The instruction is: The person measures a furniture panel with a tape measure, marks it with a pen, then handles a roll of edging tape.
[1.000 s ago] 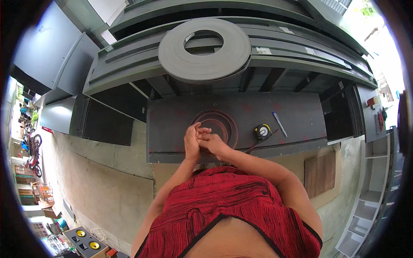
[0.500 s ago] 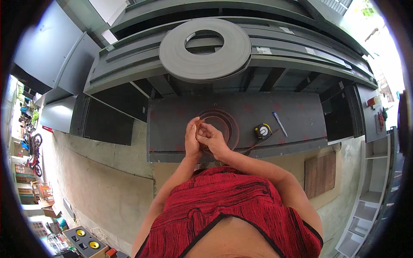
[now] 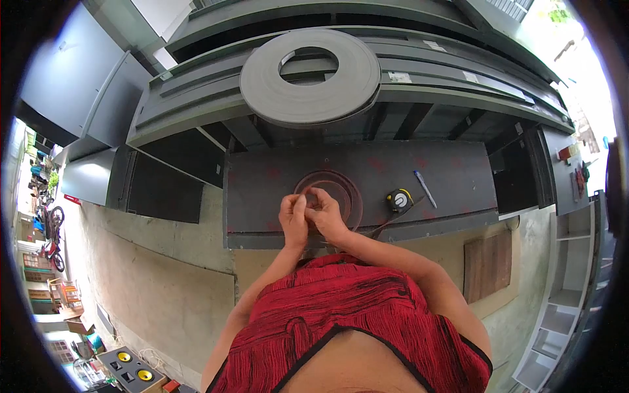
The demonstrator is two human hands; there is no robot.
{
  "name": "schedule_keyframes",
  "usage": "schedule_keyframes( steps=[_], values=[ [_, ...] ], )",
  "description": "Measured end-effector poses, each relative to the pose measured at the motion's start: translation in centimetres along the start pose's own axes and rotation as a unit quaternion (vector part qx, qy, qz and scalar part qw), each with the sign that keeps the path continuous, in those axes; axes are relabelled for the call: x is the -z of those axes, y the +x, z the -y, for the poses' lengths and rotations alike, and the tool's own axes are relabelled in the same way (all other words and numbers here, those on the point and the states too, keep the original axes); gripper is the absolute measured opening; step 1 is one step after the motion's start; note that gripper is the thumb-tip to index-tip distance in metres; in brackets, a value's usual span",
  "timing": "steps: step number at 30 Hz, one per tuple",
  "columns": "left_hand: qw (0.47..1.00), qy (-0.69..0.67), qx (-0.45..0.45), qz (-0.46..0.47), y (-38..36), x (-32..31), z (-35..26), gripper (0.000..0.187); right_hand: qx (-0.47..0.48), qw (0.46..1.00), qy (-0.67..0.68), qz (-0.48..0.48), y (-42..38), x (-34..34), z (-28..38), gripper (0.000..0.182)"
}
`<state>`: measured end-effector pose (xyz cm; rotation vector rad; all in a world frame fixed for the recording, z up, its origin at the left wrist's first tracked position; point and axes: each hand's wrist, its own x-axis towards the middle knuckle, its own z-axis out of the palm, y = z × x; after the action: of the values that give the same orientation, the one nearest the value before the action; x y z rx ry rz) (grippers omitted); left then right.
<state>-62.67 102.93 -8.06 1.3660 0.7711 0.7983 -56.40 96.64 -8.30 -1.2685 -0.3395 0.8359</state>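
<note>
Over the near part of a dark panel, my left hand [image 3: 293, 215] and my right hand [image 3: 324, 214] meet with fingers closed. Between their fingertips runs a thin reddish-brown strip, which belongs to or lies against the reddish-brown coil [image 3: 354, 200] behind and beneath them. My left hand pinches the strip at the coil's left side, and my right hand pinches it just beside. The fingers hide part of the coil. To the right of the coil lie a yellow and black tape measure [image 3: 399, 200] and a blue and white pen [image 3: 425, 189].
A large grey roll of edge strip [image 3: 262, 85] rests on stacked grey panels [image 3: 452, 88] beyond the dark panel [image 3: 262, 164]. Grey cabinets [image 3: 72, 72] stand at the left, white shelving [image 3: 563, 295] at the right. A brown board [image 3: 487, 265] lies on the floor.
My left hand has tilted and lowered slightly, its raised fingers now bent in toward my right hand. More of the coil's upper edge shows as the hands moved slightly.
</note>
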Motion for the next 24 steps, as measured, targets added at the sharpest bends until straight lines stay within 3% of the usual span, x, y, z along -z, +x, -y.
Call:
schedule_keyframes(
  steps=[4,7,12,16,24],
  values=[
    [0.99,-0.11,0.09,-0.022,0.2,-0.1,1.6,0.019,0.059,0.992,-0.112,-0.016,0.4,0.1,-0.3,0.038],
    [0.986,-0.126,0.109,-0.028,0.9,0.2,1.7,0.018,-0.011,0.993,-0.104,0.048,0.8,0.3,0.3,0.036],
    [0.973,-0.178,0.146,-0.033,1.2,-0.3,0.1,0.022,-0.071,0.997,-0.015,0.038,1.0,0.3,1.4,0.033],
    [0.982,-0.141,0.126,0.008,1.5,0.9,1.7,0.017,-0.111,0.993,0.04,-0.02,1.6,0.3,1.7,0.026],
    [0.992,-0.081,0.094,0.032,1.3,0.4,0.4,0.017,-0.133,0.983,0.125,-0.026,2.4,0.1,2.7,0.012]
  ],
)
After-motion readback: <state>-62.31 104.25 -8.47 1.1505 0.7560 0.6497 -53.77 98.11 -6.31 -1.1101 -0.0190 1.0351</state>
